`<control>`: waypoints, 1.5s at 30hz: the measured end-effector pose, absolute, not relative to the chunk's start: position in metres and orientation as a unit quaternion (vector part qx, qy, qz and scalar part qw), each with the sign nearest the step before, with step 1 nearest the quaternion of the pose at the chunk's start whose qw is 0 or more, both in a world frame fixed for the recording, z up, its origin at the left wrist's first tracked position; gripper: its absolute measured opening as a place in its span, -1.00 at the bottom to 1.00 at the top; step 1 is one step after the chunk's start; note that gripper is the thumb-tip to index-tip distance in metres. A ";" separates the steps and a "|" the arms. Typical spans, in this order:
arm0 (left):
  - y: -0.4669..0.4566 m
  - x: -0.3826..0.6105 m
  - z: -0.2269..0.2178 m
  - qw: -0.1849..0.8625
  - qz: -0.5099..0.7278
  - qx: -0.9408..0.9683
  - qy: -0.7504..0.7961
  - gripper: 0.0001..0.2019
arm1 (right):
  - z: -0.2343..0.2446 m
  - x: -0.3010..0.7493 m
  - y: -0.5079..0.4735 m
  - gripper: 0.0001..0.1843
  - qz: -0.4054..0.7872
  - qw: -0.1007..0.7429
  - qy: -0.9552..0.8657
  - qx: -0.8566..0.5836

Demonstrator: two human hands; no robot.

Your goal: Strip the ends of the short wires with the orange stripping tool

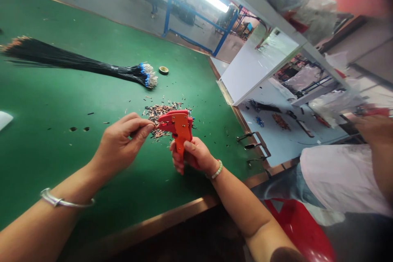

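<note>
An orange and red wire stripper (181,125) is upright in my right hand (193,154), whose fingers wrap round its handles. Its jaws point left. At the tip of those jaws my left hand (124,141) pinches thumb and forefinger together; whatever is between them is too small to make out. Beneath the tool lies a heap of short copper and black wire offcuts (153,111). Farther back on the green table stretches a bundle of black wires (92,63), with blue sleeves and silvery terminals at its right end.
A small roll of tape (163,70) sits beside the bundle's terminals. Metal clamp-like fittings (256,146) lie by the green table's right edge. Beyond it, a person in a pale top (337,176) is at a neighbouring light table (294,147) holding wires and small parts.
</note>
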State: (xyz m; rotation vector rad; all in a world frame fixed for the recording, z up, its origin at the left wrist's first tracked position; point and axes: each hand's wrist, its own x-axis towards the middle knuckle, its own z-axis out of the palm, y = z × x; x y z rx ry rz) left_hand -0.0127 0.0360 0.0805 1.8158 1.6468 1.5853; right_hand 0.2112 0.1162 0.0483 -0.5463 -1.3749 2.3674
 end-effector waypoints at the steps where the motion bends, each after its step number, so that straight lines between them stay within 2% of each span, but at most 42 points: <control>1: 0.035 -0.013 0.081 0.101 0.541 0.618 0.562 -0.86 | 0.047 0.211 0.118 -0.34 0.837 0.173 -0.485 -0.184; 8: 0.031 -0.015 0.083 0.018 0.546 0.621 0.562 -0.91 | 0.047 0.219 0.133 -0.33 0.868 0.151 -0.456 -0.128; 15: 0.030 -0.016 0.073 -0.089 0.511 0.640 0.567 -0.85 | 0.047 0.219 0.132 -0.47 0.877 0.148 -0.441 -0.120; 18: 0.031 -0.018 0.071 -0.098 0.507 0.650 0.558 -0.84 | 0.046 0.218 0.131 -0.48 0.876 0.130 -0.444 -0.133; 22: 0.032 -0.018 0.071 -0.097 0.501 0.665 0.545 -0.84 | 0.047 0.217 0.128 -0.38 0.866 0.112 -0.467 -0.143; 33: 0.031 -0.021 0.068 -0.145 0.460 0.702 0.524 -0.80 | 0.056 0.219 0.123 -0.31 0.822 0.138 -0.527 -0.165; 45: 0.028 -0.020 0.067 -0.127 0.465 0.692 0.537 -0.78 | 0.052 0.220 0.124 -0.28 0.812 0.139 -0.538 -0.181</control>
